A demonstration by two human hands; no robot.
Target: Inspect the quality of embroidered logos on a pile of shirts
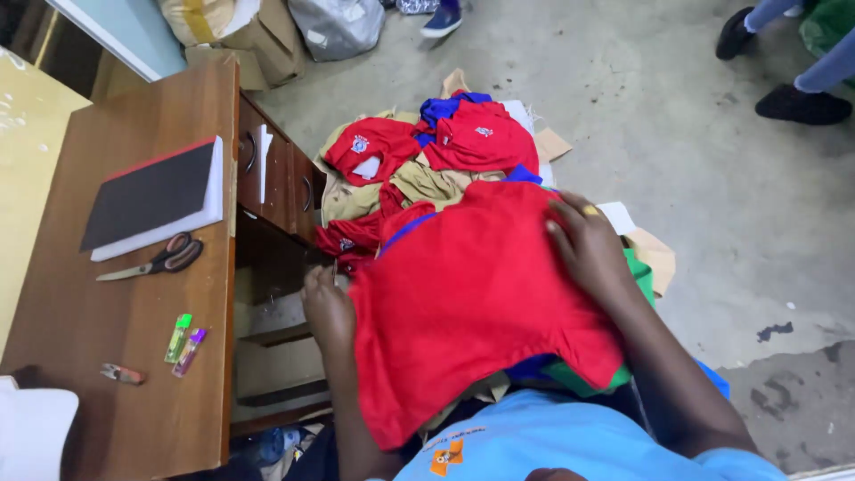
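Spreading flat across the upper right of a red garment [472,303], the right hand [588,249] lies palm down with fingers extended toward the cloth's top hem, a ring showing on one finger. The left hand [328,307] sits at the garment's left edge, fingers curled in — whether it pinches the hem or only rests against it cannot be told, since the fingertips are hidden by the cloth. The red garment is draped over the person's lap, its lower edge hanging unevenly above a light blue shirt [534,445], with green and blue fabric [588,379] peeking out beneath its right side.

Beyond the top hem, a pile of red and khaki clothes [427,160] rests on flattened cardboard [655,254] on the concrete floor [712,178] — the floor to the right of the pile is bare and wide, up to other people's shoes [802,102] at the far corner.

To the left, a wooden desk [107,356] stands close, its drawer fronts just beside the left hand, leaving only a narrow gap. On the desk lie a notebook [156,196], scissors [156,260], two lighters [184,343] and a small clipper [122,374].
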